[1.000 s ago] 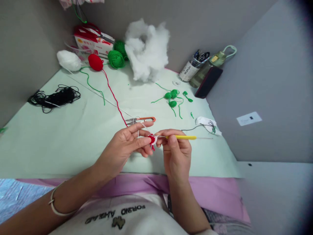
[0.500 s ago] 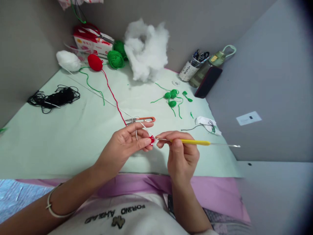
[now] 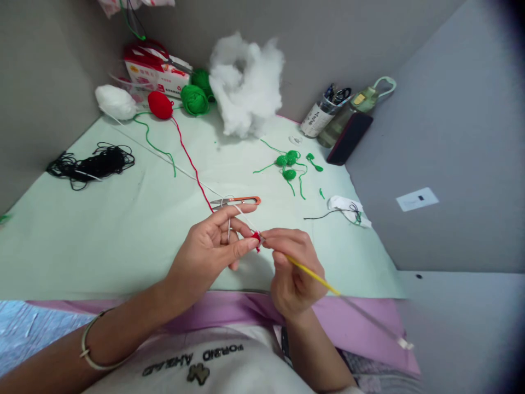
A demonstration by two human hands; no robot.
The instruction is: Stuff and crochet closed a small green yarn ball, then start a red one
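Note:
My left hand (image 3: 211, 249) pinches a small red and white crochet piece (image 3: 256, 237) between thumb and fingers, with white yarn looped over its index finger. My right hand (image 3: 292, 269) grips a yellow-handled crochet hook (image 3: 315, 276), its tip at the piece and its handle slanting down to the right. Red yarn (image 3: 191, 160) runs from the piece across the pale green table cover (image 3: 123, 241) to a red yarn ball (image 3: 160, 104).
Orange snips (image 3: 240, 201) lie just beyond my hands. Farther back are white stuffing (image 3: 246, 82), green yarn balls (image 3: 196, 98), a white ball (image 3: 115, 101), black yarn (image 3: 94, 162), green crochet bits (image 3: 289, 164), a phone (image 3: 349, 139), a bottle (image 3: 356, 106) and a pen cup (image 3: 322, 115).
The crochet hook's handle has swung from pointing right to slanting down and right. My right hand has turned and dropped a little. My left hand stays holding the piece.

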